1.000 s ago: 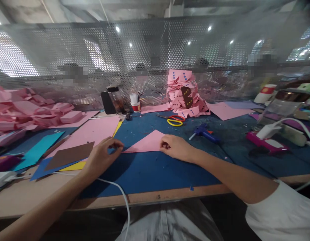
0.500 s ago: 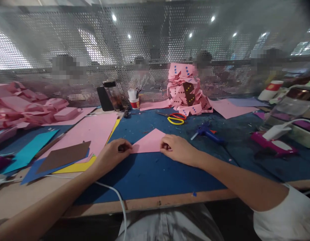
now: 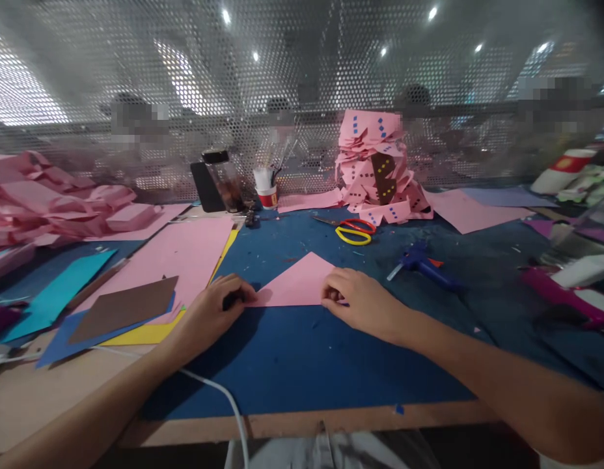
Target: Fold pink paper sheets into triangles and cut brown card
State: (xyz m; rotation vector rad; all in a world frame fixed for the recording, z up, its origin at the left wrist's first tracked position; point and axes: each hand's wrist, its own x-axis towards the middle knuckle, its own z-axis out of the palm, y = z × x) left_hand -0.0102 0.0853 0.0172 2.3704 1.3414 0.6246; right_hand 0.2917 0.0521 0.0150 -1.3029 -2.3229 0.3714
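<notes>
A pink paper triangle lies on the blue mat, its peak pointing away from me. My left hand pinches its left corner between thumb and fingers. At the right corner, my right hand is closed on the paper with curled fingers and covers that end. The straight edge of the triangle runs between the two hands, nearest to me.
Scissors and a blue glue gun lie beyond my right hand. Stacked pink pieces stand at the back. Brown paper and a pink sheet are at left. A white cable crosses the front edge.
The view has shifted, so the right-side objects sit further right. Both hands remain at the corners of the pink triangle, with little other change.
</notes>
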